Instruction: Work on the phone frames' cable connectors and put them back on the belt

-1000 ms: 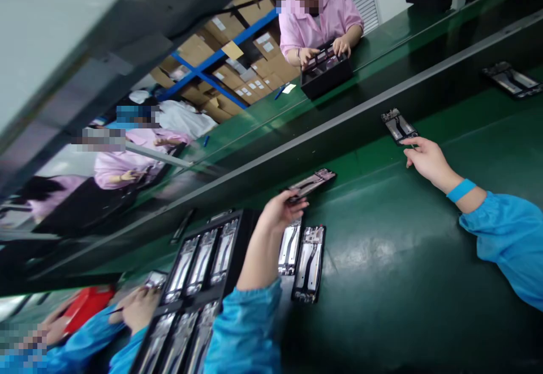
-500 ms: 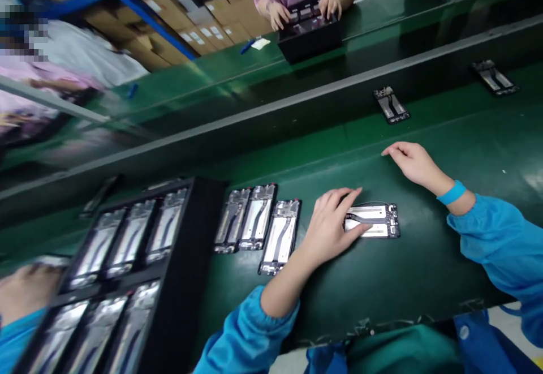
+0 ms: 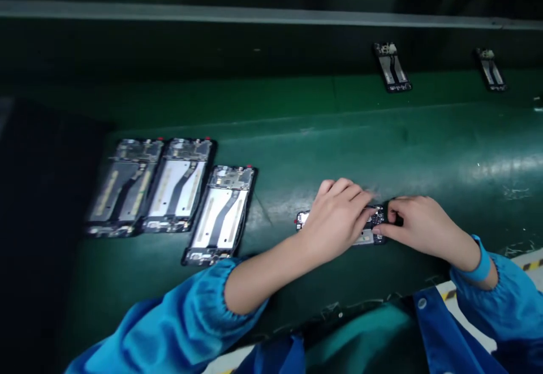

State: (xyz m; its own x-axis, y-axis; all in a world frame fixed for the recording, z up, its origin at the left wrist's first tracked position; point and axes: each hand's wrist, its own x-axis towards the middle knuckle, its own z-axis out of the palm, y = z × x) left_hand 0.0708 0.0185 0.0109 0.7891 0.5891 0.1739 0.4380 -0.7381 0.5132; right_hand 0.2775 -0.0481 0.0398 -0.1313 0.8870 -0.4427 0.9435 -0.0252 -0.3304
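Observation:
An opened phone [image 3: 363, 237] with its back off lies sideways on the green bench, its inner board and pale battery area partly showing. My left hand [image 3: 335, 221] arches over its middle, closed around it, fingers and thumb reaching to the right end and covering much of the phone. At that right end, my right hand [image 3: 418, 224] is curled, with thumb and forefinger closed on the phone's edge. Whether a small part sits between the fingertips cannot be seen. To the left lie several more opened phones [image 3: 223, 213] [image 3: 177, 187] [image 3: 125, 187], upright in a slanting row.
Two further opened phones, one nearer [image 3: 392, 68] and one farther right [image 3: 491, 69], lie at the back of the bench [image 3: 297, 136]. A grey rail [image 3: 254, 14] runs across behind them. A dark box [image 3: 38, 210] stands at the far left.
My right hand has come down and left from the air to the phone's right end. My left hand stays over the phone. The view has tilted down, losing the co-workers and filled tray.

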